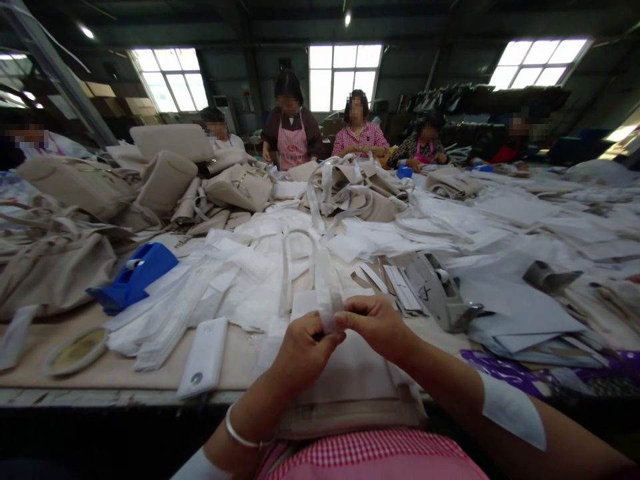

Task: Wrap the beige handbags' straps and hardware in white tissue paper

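Note:
A pale strap wrapped in thin white sheet rises from between my hands near the table's front edge. My left hand is closed on its lower end, thumb and fingers pressed together. From the right, my right hand pinches the same wrapped strap, its thumb and fingertips close to my left hand. Below both hands a light beige bag, partly covered with white sheet, lies at the table edge against my apron. A looped strap stands just behind, left of the wrapped one.
A blue tape dispenser and a white phone-like case are at the left. At the right stand a grey tape dispenser and stacked grey sheets. Beige bags are heaped farther back. Several people work across the table.

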`<state>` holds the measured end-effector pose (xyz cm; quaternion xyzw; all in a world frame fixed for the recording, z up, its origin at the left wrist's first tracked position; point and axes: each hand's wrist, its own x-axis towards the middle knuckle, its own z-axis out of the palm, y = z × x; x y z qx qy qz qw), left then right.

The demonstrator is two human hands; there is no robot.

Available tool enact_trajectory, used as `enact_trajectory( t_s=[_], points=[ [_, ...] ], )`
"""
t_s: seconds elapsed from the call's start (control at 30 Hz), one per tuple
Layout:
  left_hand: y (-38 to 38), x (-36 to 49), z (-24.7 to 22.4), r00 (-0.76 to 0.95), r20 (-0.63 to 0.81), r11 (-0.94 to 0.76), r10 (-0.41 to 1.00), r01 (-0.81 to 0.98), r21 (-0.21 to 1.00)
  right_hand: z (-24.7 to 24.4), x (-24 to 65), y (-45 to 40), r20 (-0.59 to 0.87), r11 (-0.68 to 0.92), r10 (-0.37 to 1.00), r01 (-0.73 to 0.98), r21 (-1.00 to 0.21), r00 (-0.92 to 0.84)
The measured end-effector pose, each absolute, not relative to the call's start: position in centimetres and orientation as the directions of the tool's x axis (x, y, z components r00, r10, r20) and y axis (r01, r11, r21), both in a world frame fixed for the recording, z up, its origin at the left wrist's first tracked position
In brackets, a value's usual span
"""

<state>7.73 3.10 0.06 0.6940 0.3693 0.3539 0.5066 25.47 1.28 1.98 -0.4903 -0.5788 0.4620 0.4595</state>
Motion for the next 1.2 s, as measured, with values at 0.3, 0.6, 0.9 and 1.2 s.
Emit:
enact_trajectory(
  t_s=[0.3, 0.6, 0.9, 1.2],
  points=[
    [4.1, 8.7, 0.0, 0.487, -0.287, 0.513, 0.825, -0.43, 0.743, 0.9, 26.2, 0.9, 0.547, 0.681, 0.716, 0.605, -0.413, -0.433],
    [3.0, 8.0, 0.4, 0.495, 0.394, -0.502, 0.774, 0.101, 0.859, 0.8, 26.5, 1.4, -0.246, -0.367, 0.908, -0.361, -0.857, -0.339],
    [3.8, 8.1, -0.1, 0.505, -0.166, 0.243, 0.847, -0.09, 0.966, 0.9, 25.4, 0.7, 0.319, 0.372, 0.928, 0.399, -0.838, -0.194],
    [2.7, 9.6, 0.8, 0.261, 0.067, -0.074, 0.963, 0.016, 0.997, 0.9, 27.1, 1.3, 0.153, 0.256, 0.925, 0.271, -0.928, -0.349]
  ],
)
